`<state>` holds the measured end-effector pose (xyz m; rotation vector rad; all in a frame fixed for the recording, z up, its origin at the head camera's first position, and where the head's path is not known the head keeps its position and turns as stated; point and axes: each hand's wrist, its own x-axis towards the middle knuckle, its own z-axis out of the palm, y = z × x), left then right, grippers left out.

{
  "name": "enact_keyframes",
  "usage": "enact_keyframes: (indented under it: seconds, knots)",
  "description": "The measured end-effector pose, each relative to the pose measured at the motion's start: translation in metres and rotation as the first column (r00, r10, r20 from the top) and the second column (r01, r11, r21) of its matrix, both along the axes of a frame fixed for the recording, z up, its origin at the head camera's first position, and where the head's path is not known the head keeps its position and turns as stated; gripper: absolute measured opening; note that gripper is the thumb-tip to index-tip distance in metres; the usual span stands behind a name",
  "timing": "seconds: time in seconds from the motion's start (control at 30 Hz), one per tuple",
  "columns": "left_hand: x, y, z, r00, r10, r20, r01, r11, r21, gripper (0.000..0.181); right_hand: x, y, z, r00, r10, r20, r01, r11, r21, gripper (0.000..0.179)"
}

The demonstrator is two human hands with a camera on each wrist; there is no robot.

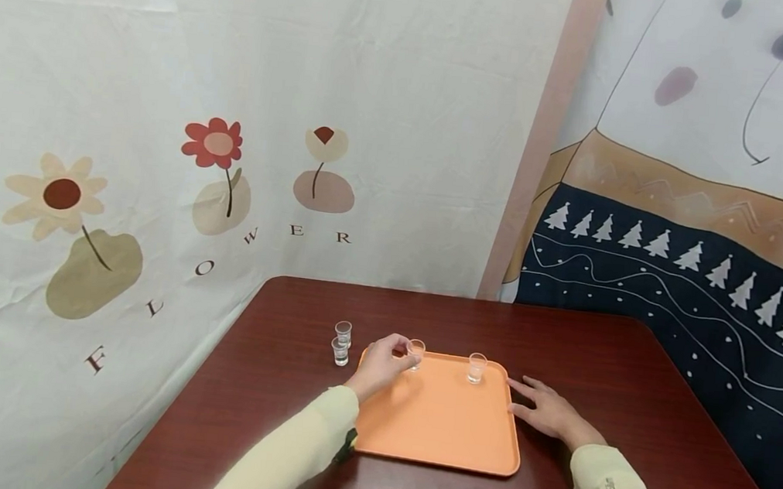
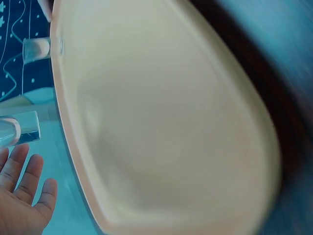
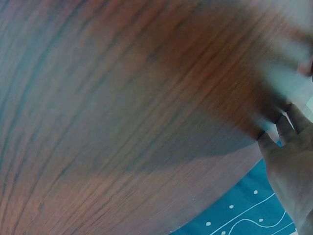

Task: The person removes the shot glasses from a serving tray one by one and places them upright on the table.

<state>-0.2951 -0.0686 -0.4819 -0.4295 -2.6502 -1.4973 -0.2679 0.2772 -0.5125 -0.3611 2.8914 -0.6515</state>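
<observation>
My left hand [image 1: 381, 368] reaches over the back left of an orange tray [image 1: 445, 428], pinching a small clear shot glass [image 1: 416, 347] between thumb and fingers. In the left wrist view this glass [image 2: 30, 128] is beside the spread lower fingers [image 2: 33, 178], and its thumb side is out of frame. A second shot glass [image 1: 476, 368] stands upright at the tray's back right. My right hand [image 1: 548, 412] rests by the tray's right edge, fingers extended with their tips at the rim. The right wrist view shows its fingertips [image 3: 288, 113] low over the table.
Two more shot glasses, one behind [image 1: 343, 332] the other [image 1: 340, 352], stand close together on the table left of the tray. The dark red-brown wooden table [image 1: 302, 310] has rounded back corners. Printed cloths hang behind it, a flower one [image 1: 412, 83] and a tree-patterned one [image 1: 639, 289].
</observation>
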Motion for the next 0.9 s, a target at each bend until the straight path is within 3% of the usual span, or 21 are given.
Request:
enact_keyframes:
  seconds: [0.3,0.9]
  knots:
    - [0.000,-0.032,0.001,0.998,0.053,-0.026,-0.053,0.998,-0.012,0.022,0.002,0.000,0.001,1.000,0.005,0.006,-0.005,1.000,-0.003,0.065]
    - [0.016,-0.086,-0.010,0.989,0.144,-0.029,-0.145,0.988,-0.050,0.023,0.004,-0.001,0.004,1.000,0.004,0.010,-0.004,1.000,-0.008,0.064]
